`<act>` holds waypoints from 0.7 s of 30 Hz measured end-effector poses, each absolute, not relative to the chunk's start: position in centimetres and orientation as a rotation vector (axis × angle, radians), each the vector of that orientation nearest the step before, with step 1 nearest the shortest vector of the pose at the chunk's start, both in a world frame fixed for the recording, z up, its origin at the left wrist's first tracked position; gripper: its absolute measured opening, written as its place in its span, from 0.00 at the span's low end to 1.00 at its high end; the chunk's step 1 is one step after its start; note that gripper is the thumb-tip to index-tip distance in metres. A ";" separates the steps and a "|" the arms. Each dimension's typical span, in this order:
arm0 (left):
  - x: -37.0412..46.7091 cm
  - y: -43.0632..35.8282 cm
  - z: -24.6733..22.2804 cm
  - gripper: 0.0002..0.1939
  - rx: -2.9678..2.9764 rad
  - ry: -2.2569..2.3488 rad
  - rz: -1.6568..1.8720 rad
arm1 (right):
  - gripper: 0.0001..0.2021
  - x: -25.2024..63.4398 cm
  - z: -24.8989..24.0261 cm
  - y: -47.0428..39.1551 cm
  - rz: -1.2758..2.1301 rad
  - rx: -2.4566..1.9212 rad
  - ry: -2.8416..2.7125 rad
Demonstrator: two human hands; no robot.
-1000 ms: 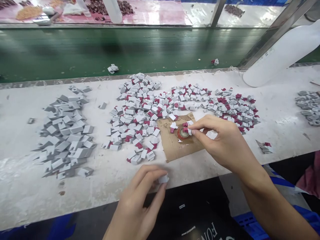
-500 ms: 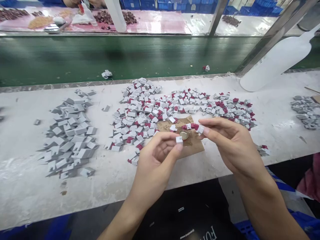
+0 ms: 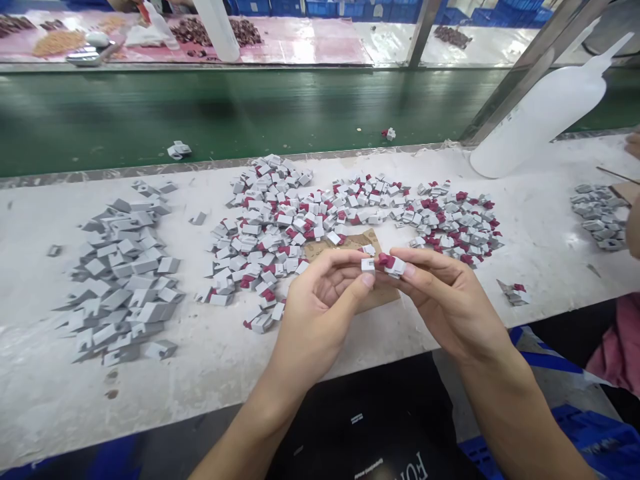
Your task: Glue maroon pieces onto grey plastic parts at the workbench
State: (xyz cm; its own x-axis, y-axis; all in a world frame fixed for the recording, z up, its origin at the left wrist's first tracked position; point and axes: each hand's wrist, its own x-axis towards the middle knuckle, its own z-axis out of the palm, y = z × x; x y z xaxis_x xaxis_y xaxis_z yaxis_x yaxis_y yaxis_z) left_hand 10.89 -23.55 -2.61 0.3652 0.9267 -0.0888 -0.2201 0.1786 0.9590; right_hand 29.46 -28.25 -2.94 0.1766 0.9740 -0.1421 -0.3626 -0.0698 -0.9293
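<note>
Between thumb and forefinger, my left hand (image 3: pixel 323 303) pinches a small light grey plastic block (image 3: pixel 368 265). My right hand (image 3: pixel 440 293) grips a grey-and-maroon plastic piece (image 3: pixel 393 265), its maroon end facing the grey block. The two pieces are held close together; whether they touch is hard to tell. Beneath the hands lies a sheet of brown cardboard (image 3: pixel 385 300), largely covered by them. Another light grey piece (image 3: pixel 369 249) shows just behind the left fingertips. A heap of grey and maroon pieces (image 3: pixel 300 217) spreads behind and left of the cardboard.
Plain grey pieces (image 3: pixel 130 273) are heaped at the left. More grey-maroon pieces (image 3: pixel 455 220) lie to the right. A white squeeze bottle (image 3: pixel 535 123) leans at the back right. Behind the table runs a green conveyor belt (image 3: pixel 300 107). Part of another person's hand (image 3: pixel 634 223) shows at the right edge.
My right hand has moved left, bringing the grey-maroon piece up to the grey block in my left hand. The hands now cover the round metal cap on the cardboard. The view has shifted slightly.
</note>
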 end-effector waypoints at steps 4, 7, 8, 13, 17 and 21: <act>10.7 -23.3 -2.6 0.05 1.113 0.836 0.948 | 0.06 29.4 -3.1 -28.3 1.223 -1.150 -0.798; 10.4 -23.1 -2.5 0.04 1.197 0.832 0.907 | 0.06 29.3 -3.0 -28.5 1.143 -1.210 -0.922; 10.2 -23.1 -2.5 0.04 1.235 0.835 0.893 | 0.06 29.3 -2.9 -28.6 1.117 -1.225 -0.973; 8.8 -22.7 -1.3 0.06 1.429 0.879 0.865 | 0.09 28.7 -1.7 -28.4 1.064 -1.197 -1.093; 7.3 -21.3 0.3 0.05 1.597 0.873 0.733 | 0.10 28.1 -1.2 -27.7 1.151 -1.127 -1.119; 6.2 -18.3 2.0 0.05 1.648 0.874 0.517 | 0.09 28.7 -0.5 -26.1 1.224 -1.136 -1.232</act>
